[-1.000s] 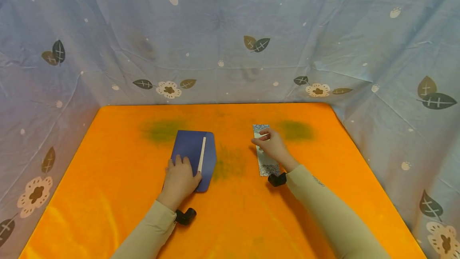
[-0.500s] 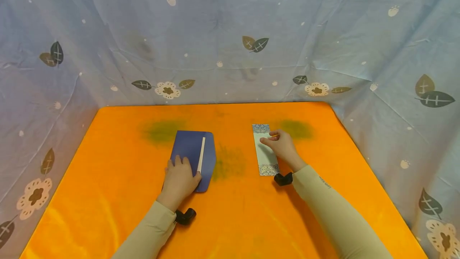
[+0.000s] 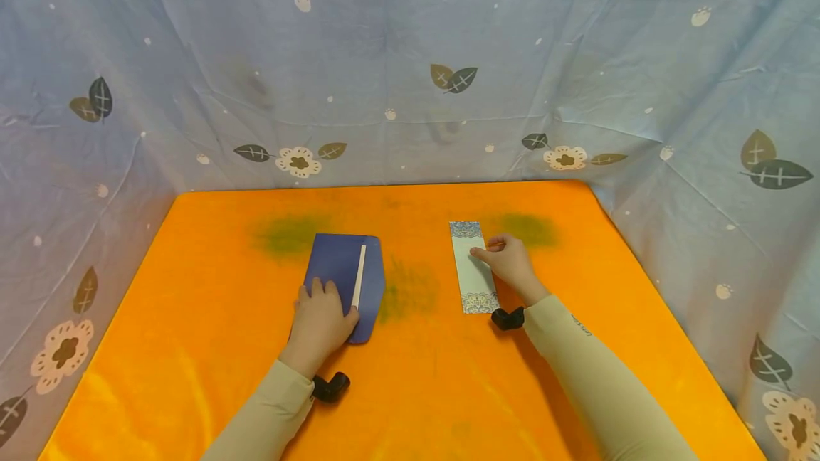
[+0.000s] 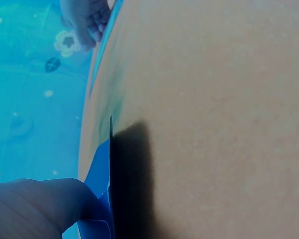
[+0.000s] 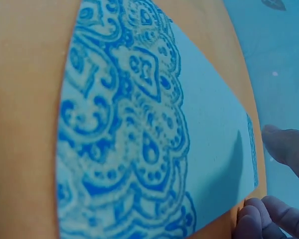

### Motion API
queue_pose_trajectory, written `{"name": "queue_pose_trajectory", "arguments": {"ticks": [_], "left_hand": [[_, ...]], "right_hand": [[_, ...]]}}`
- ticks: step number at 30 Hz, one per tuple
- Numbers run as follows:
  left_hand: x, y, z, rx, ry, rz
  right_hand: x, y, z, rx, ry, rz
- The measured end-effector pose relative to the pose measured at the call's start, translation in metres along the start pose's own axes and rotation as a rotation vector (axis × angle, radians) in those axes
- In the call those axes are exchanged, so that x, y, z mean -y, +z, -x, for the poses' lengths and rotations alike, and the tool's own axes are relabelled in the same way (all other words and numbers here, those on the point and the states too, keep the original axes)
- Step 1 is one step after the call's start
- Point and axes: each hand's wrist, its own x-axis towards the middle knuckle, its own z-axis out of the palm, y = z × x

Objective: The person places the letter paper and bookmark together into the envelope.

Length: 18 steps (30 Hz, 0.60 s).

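A dark blue envelope (image 3: 336,258) lies on the orange cloth left of centre, with a narrow white strip (image 3: 359,276) along its flap side. On its lower part rests my left hand (image 3: 319,326), fingers spread and thumb near the strip's bottom end. The left wrist view shows that thumb (image 4: 65,201) against the blue paper. To the right lies a long pale card (image 3: 470,269) with blue lace-patterned ends. My right hand (image 3: 512,267) is at the card's right edge. In the right wrist view its thumb (image 5: 291,147) stands apart from the card, other fingers (image 5: 284,216) beside the edge.
An orange cloth (image 3: 410,390) with greenish smudges covers the table. Pale blue curtains (image 3: 359,41) with leaf and flower prints hang behind and at both sides. Black wrist-worn pieces (image 3: 331,386) sit at both cuffs, the right one close to the card's lower end.
My right hand has drawn back rightward from over the card to its right edge, uncovering the card's middle. The left hand and envelope have stayed in place.
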Motion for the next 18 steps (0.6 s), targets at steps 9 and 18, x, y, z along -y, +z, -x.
{"name": "queue_pose_trajectory", "arguments": {"ticks": [9, 18], "left_hand": [[-0.0015, 0.0017, 0.0004, -0.018, 0.012, -0.006], [0.0014, 0.0044, -0.0002, -0.039, 0.022, -0.018]], "right_hand": [[-0.0026, 0.0013, 0.0013, 0.017, 0.039, 0.043], [0.0040, 0.0057, 0.0033, -0.007, 0.048, 0.106]]}}
